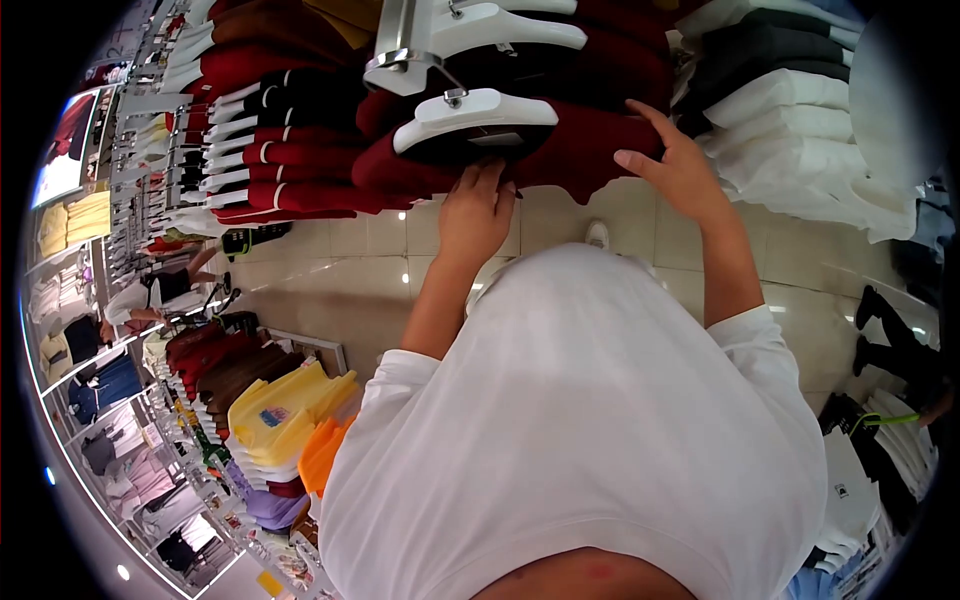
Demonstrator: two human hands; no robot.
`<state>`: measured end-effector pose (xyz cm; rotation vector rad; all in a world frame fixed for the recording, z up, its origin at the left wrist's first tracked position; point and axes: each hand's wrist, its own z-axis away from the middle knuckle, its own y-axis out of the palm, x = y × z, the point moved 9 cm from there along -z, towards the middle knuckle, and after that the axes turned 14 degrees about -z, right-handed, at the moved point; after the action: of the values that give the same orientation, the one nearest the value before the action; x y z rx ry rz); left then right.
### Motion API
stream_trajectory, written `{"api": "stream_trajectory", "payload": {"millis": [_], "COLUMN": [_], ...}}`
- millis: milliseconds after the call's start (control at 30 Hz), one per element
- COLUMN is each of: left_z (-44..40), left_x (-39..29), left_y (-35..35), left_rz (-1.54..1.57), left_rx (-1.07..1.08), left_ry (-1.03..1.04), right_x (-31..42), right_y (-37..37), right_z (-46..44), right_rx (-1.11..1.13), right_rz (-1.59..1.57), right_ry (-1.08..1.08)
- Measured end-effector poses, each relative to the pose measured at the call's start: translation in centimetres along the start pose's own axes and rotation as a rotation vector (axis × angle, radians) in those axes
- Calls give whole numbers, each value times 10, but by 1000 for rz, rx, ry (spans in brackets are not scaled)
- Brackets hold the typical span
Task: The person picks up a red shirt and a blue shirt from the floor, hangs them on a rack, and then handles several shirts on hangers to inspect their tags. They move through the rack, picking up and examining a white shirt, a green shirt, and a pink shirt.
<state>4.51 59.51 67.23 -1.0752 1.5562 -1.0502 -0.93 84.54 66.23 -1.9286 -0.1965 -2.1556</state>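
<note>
A dark red top (585, 150) hangs at the front of the rack on a white hanger (475, 112), whose hook sits on a metal display arm (400, 72). My left hand (475, 210) has its fingers bent at the front neckline, gripping the fabric just under the hanger. A pale label shows inside the dark collar. My right hand (685, 170) is at the top's right shoulder, thumb and forefinger apart, touching the cloth; its other fingers are partly hidden.
Red and black garments (300, 150) hang close on the left, white shirts (800, 130) on the right. Behind me stand racks with yellow shirts (285, 410). Tiled floor (590, 275) lies below. People are at the far left (150, 295) and right edge (895, 335).
</note>
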Motion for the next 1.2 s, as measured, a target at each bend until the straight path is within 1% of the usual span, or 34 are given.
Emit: {"api": "stream_trajectory", "payload": {"millis": [67,133,233,300,367,433,533,633,733,833,933,967,1033,1133,1200], "left_z": [3,9,22,34,48,62,80,98,114,126,137,141,150,163,171], "left_x": [2,7,20,29,39,50,74,94,115,132,147,152,163,180,187], "left_y": [-2,-3,-9,-15,-18,-20,-12,-5,-2,-4,-8,-10,-13,-13,-17], "left_rz": [30,49,84,119,146,160,175,141,190,202,242,248,258,254,247], "left_rx": [-10,-31,-25,-34,-47,-70,15,54,89,120,133,124,107,159,130], "left_ry": [39,88,99,116,139,178,99,97,36,-16,-47,-56,-71,-101,-92], "right_x": [-8,-36,-88,-116,-133,-138,-134,-133,-135,-172,-190,-192,-176,-128,-103], "right_y": [-3,-11,-15,-17,-13,-8,1,4,24,28,48,54,89,146,176], "right_z": [3,1,-4,-2,2,8,15,17,19,20,23,22,24,14,0], "right_rx": [-60,-144,-184,-225,-278,-352,-423,-512,-436,-433,-326,-262,-139,-50,-13], "right_rz": [6,55,-97,-162,-222,-281,-359,-353,-504,-514,-491,-425,-296,-300,-427], "right_ry": [56,110,166,144,172,235,301,327,406,562,637,654,685,556,449]}}
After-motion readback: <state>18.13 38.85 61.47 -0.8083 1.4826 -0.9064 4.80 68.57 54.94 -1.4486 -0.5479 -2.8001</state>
